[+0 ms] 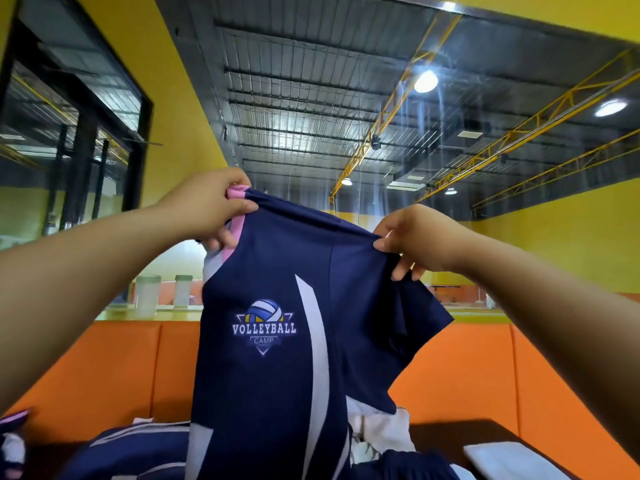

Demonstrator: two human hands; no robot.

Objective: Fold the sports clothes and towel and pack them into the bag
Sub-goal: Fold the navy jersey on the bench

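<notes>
A navy volleyball jersey point(277, 358) with white stripes, pink trim and a "Volleyball Camp" logo hangs in the air in front of me. My left hand point(207, 209) pinches its top left corner at the pink trim. My right hand point(412, 233) pinches the top right shoulder. The jersey's lower part drops onto more navy and white clothes point(138, 452) heaped on the dark table point(446, 438). A folded white towel point(509, 459) lies at the table's right. No bag can be seen.
An orange padded bench back point(485, 368) runs behind the table. Two pale lidded containers point(162, 292) stand on the ledge above it. Yellow walls and a dark ceiling with lamps fill the upper view.
</notes>
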